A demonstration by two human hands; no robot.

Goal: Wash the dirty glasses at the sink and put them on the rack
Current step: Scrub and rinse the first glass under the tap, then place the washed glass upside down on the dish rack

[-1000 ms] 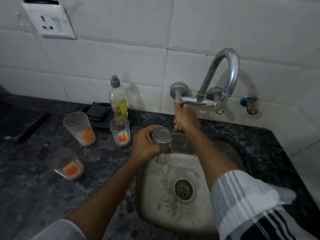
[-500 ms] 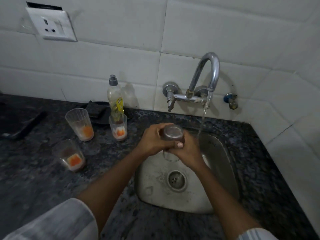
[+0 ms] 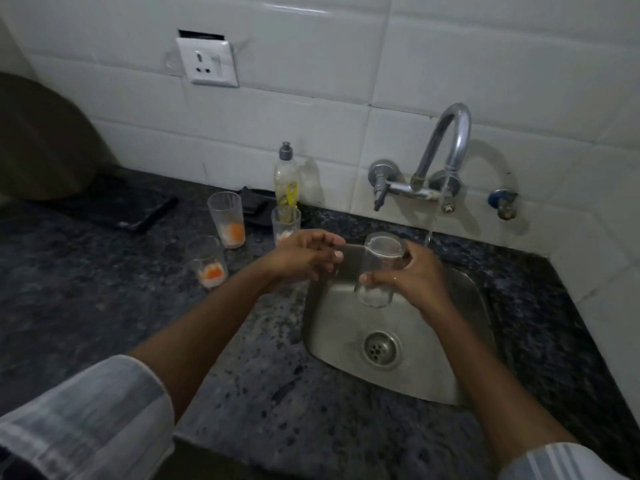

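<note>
Head view | our right hand (image 3: 415, 277) grips the glass (image 3: 377, 270), upright over the sink (image 3: 346, 341), just left of the water stream (image 3: 430, 233) | left hand (image 3: 304, 258) loose, empty

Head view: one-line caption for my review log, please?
Right hand holds a clear glass over the steel sink beside the running tap; left hand open.

Dark speckled granite counter (image 3: 104, 306), running under white tiled wall. Steel sink (image 3: 460, 382) set into it at 3 o'clock side. Three dirty glasses with orange-white residue standing upright on counter at 10–11 o'clock of sink: far glass (image 3: 227, 220), near glass (image 3: 207, 261), third glass (image 3: 284, 225) just before dish soap bottle (image 3: 286, 178). Black tray (image 3: 131, 206) at 10 o'clock, dark cloth (image 3: 254, 206) beside bottle.
</note>
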